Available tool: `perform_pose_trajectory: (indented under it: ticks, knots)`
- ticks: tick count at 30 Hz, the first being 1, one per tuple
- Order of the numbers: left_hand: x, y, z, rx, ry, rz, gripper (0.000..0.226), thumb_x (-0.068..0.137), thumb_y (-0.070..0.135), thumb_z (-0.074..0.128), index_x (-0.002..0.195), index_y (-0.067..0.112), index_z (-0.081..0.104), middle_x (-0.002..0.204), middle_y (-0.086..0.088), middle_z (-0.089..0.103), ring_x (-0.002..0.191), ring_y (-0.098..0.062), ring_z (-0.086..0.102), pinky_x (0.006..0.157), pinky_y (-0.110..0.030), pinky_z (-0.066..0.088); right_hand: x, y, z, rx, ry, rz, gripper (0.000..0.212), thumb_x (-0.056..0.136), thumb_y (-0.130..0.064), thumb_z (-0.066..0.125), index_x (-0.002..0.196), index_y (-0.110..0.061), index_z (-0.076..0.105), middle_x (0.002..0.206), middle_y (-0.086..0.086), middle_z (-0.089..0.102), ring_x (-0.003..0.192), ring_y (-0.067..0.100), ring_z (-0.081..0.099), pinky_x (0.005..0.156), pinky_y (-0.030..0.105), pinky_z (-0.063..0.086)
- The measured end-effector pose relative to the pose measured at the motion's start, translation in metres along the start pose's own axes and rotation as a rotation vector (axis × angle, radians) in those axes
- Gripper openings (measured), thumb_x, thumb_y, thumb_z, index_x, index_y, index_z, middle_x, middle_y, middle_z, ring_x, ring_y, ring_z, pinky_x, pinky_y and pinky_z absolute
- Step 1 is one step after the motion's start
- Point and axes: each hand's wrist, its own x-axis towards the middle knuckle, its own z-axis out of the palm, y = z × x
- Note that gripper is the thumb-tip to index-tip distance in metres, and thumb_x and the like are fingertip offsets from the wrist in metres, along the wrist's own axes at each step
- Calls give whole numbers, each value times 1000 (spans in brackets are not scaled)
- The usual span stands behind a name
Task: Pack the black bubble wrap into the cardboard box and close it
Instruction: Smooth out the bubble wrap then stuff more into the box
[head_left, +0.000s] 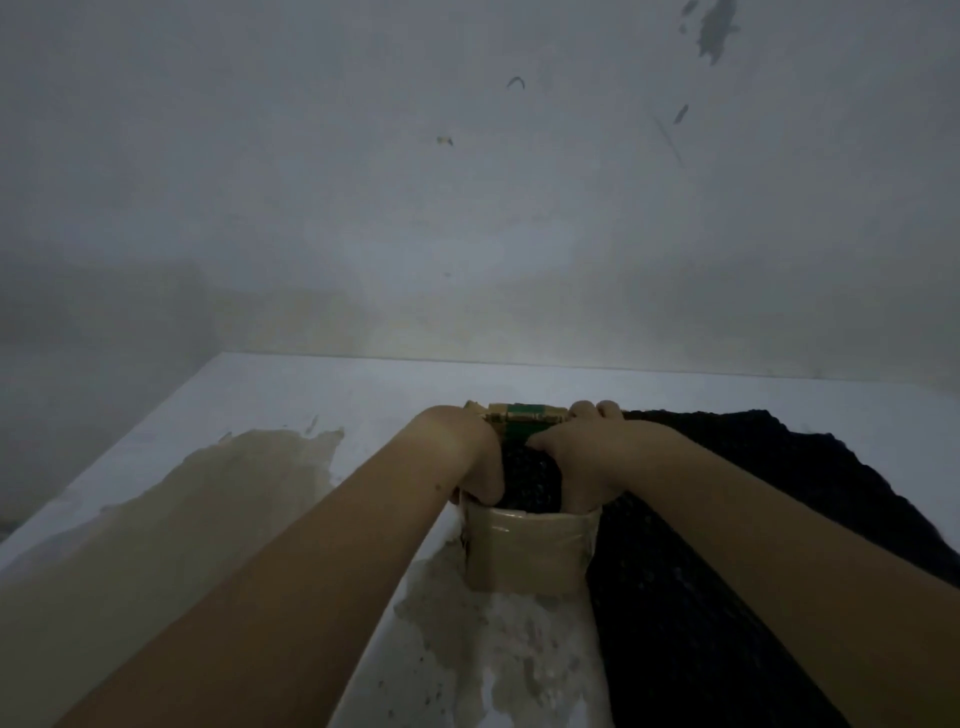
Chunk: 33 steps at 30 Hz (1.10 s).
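Two bare hands work at one small brown cardboard box (527, 551), which stands on a white-painted bench (311, 405) about midway along it and short of the far edge. The box is open at the top. Its near wall is covered in glossy tape, and its far flap (519, 413), printed green and gold, stands upright. Crumpled black bubble wrap (530, 478) fills the inside of the box between the two hands. A larger spread of the same black material lies flat on the bench just right of the box, against its right wall, and runs toward the near right corner and out of view. Whether this sheet joins the portion in the box cannot be told. The left hand (467, 452) lies over the box's left wall with its fingers bent down inside, beside the wrap. The right hand (582, 452) lies over the right wall, fingers curled at the far right corner and thumb stretched across the wrap. Whether either hand grips or only presses is hidden. The paint is worn to beige patches (234, 478) left of the box and toward the near edge. A stained grey wall (467, 208) meets the bench's far edge.
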Motion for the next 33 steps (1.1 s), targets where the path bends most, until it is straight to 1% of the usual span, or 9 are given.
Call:
perform_pose_trajectory:
  ticks: [4, 8, 12, 17, 22, 25, 28, 30, 33]
  knots:
    - [0, -18, 2, -243, -27, 82, 60, 87, 25, 62, 144, 27, 44, 96, 2, 68, 78, -9, 68, 67, -25, 58, -14, 6, -10, -5, 15, -101, 93, 74, -50, 74, 150, -44, 22, 152, 7, 28, 137, 36, 23, 113, 45, 23]
    - [-10, -33, -13, -501, -140, 132, 78, 83, 26, 74, 148, 37, 32, 107, 3, 65, 93, -10, 66, 84, -33, 56, -24, 16, -28, 100, 105, -152, 97, 62, -54, 82, 145, -40, 35, 137, -16, 52, 124, 16, 46, 103, 37, 33]
    - [0, -23, -14, -369, -118, 91, 81, 78, 27, 81, 147, 28, 38, 118, 1, 63, 92, -9, 64, 86, -32, 57, -21, 9, -24, -109, 179, -96, 80, 52, -63, 81, 121, -34, 54, 111, -6, 59, 110, 24, 47, 97, 42, 33]
    - [15, -5, -7, 104, 2, 65, 53, 86, 33, 69, 135, 19, 54, 114, -2, 69, 88, -13, 67, 65, -21, 55, -18, -12, -8, -386, 349, -87, 35, 69, -38, 75, 100, -25, 67, 96, -2, 61, 102, 24, 51, 102, 45, 27]
    - [19, 0, 8, 273, 172, 91, 44, 86, 29, 64, 128, 19, 54, 115, -4, 62, 92, -19, 56, 78, -30, 51, -15, -14, 3, -322, 404, -86, 26, 71, -31, 70, 95, -24, 64, 94, 0, 62, 97, 23, 52, 97, 39, 32]
    - [15, -13, 7, 85, 170, 127, 49, 80, 32, 70, 127, 23, 57, 111, -1, 66, 94, -17, 64, 78, -30, 56, -15, -2, -3, -138, 266, -86, 50, 67, -45, 76, 111, -26, 63, 107, 2, 61, 103, 25, 51, 97, 39, 34]
    - [7, -31, 2, -305, 27, 161, 71, 79, 33, 73, 142, 34, 41, 115, 2, 63, 91, -11, 64, 77, -30, 57, -25, 13, -16, 76, 104, -66, 90, 59, -68, 76, 138, -37, 46, 138, -4, 49, 122, 26, 47, 103, 40, 39]
    - [-1, -38, 3, -450, -39, 172, 77, 83, 32, 72, 147, 40, 31, 115, 4, 59, 94, -11, 63, 82, -31, 57, -30, 17, -18, 120, 71, -74, 96, 60, -70, 76, 143, -35, 42, 145, -4, 44, 127, 23, 44, 106, 39, 37]
    - [0, -34, 12, -317, 60, 185, 72, 79, 37, 73, 142, 37, 40, 118, 3, 62, 101, -16, 63, 90, -38, 57, -29, 9, -8, 59, 168, -76, 93, 62, -70, 75, 140, -29, 46, 135, 0, 52, 122, 24, 46, 107, 41, 31]
